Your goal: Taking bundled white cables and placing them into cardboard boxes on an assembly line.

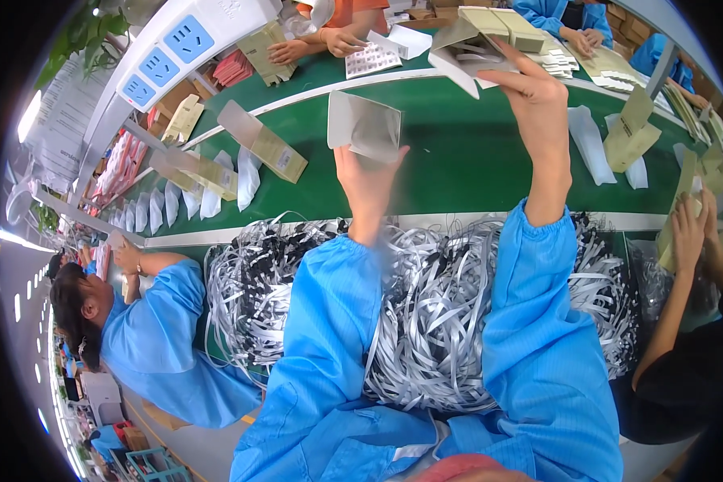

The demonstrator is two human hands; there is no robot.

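My left hand (365, 185) grips the lower part of an upright small carton (365, 120) over the green belt. Its top is open toward me and shows a pale inside. Up and to the right, my right hand (534, 95) has thumb and fingers closed on another carton (464, 55) with its flaps open. Part of that carton is hidden behind my fingers. Below my forearms lies a big heap of silvery-white straps (438, 321) with black ends.
The green conveyor belt (458, 165) carries beige cartons (269, 149) and white pouches (249, 178) on the left, more pouches (590, 145) on the right. A power strip (177, 48) hangs upper left. Co-workers sit at left (153, 337), right (691, 345) and across the belt (337, 32).
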